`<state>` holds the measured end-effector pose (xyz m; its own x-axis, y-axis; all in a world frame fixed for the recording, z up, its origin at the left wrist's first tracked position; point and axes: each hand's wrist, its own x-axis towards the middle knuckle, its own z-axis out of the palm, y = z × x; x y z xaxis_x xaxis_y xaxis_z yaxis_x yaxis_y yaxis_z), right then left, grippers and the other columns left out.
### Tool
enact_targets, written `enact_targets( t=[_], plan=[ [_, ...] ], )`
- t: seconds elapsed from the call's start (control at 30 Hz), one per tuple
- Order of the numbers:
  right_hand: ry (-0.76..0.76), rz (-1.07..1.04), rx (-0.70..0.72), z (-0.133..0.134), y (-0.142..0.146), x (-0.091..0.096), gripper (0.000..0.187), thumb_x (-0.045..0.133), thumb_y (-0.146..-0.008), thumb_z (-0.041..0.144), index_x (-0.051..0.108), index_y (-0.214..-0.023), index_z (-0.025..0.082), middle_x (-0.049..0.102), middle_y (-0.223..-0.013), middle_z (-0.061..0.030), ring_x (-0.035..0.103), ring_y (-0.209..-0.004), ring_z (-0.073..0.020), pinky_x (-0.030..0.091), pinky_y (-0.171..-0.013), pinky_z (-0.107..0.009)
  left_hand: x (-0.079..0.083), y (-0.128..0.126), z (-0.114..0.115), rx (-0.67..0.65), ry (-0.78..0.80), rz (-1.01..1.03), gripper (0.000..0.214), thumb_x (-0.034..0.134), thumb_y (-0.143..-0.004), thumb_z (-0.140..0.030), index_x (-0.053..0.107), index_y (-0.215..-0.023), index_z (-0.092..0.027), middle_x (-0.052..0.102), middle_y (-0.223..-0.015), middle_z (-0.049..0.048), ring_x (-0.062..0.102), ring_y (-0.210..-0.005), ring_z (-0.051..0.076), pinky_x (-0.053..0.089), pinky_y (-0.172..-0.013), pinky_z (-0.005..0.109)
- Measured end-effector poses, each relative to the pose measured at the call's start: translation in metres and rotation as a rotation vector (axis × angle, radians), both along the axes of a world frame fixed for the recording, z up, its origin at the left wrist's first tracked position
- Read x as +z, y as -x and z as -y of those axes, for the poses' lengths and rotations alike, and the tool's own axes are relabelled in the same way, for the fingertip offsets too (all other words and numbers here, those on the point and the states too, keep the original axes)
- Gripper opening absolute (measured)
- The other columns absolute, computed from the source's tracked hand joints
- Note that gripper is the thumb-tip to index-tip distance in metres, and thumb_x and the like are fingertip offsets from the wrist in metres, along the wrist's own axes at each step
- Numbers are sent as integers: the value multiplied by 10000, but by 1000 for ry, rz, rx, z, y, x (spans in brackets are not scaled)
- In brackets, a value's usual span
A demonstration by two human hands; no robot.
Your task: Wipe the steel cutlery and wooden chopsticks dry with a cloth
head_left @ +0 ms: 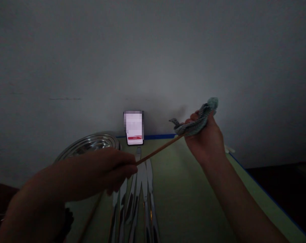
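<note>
A thin wooden stick, apparently a chopstick (160,149), slants up to the right between my hands above the table. The fingers of my left hand (119,168) pinch its lower end. My right hand (207,143) is closed around a striped grey-green cloth (197,125), which wraps the stick's upper end and hides the tip. Below my left hand lie several metal table knives (145,190) side by side, handles towards me. Another thin brown stick (91,217) rests to their left, partly covered by my left arm.
Shiny steel dishes (86,145), seemingly stacked, stand at the back left, partly behind my left arm. A lit phone (134,126) leans on the grey wall (153,60). Blue tape (266,192) edges the green tabletop (183,199). A small pale object (229,149) lies near the right edge.
</note>
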<state>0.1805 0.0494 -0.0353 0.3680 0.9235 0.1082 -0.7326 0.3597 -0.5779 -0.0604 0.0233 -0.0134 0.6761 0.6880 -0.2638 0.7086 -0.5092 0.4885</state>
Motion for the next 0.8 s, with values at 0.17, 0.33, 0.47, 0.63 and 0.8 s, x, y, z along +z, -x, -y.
enact_targets(
  t=[0.17, 0.33, 0.47, 0.63, 0.8],
  plan=[
    [-6, 153, -113, -16, -28, -7, 315, 392, -901, 439, 506, -696, 229, 484, -584, 64, 456, -472, -83, 443, -560, -245, -12, 18, -30, 77, 44, 25, 311, 375, -904, -335, 568, -727, -169, 609, -682, -25, 564, -633, 104, 397, -601, 170],
    [125, 728, 174, -23, -25, -32, 375, 459, -827, 549, 596, -818, 200, 609, -684, 13, 542, -558, -120, 445, -588, -270, -15, 13, -33, 140, 38, 50, 269, 308, -898, -295, 538, -856, -163, 617, -676, -17, 564, -639, 123, 397, -634, 208],
    [28, 1458, 681, -14, -18, -42, 418, 471, -823, 558, 642, -792, 178, 658, -780, -24, 574, -696, -150, 442, -663, -290, -9, 0, -30, 162, -8, 27, 287, 320, -880, -358, 518, -789, -172, 627, -654, -1, 576, -619, 139, 406, -621, 231],
    [-141, 1413, 699, -10, -3, -43, 300, 452, -878, 436, 612, -959, 196, 631, -974, -46, 570, -859, -142, 444, -755, -287, -14, -23, -30, 151, -84, 5, 313, 327, -886, -406, 537, -835, -179, 650, -636, -4, 591, -609, 145, 402, -591, 239],
    [-27, 987, 502, -13, 9, -43, 253, 519, -845, 401, 603, -832, 164, 497, -622, 40, 461, -509, -64, 398, -508, -222, -28, -43, -27, 71, -48, 58, 322, 291, -913, -406, 501, -805, -188, 620, -582, -14, 575, -543, 131, 401, -558, 242]
  ],
)
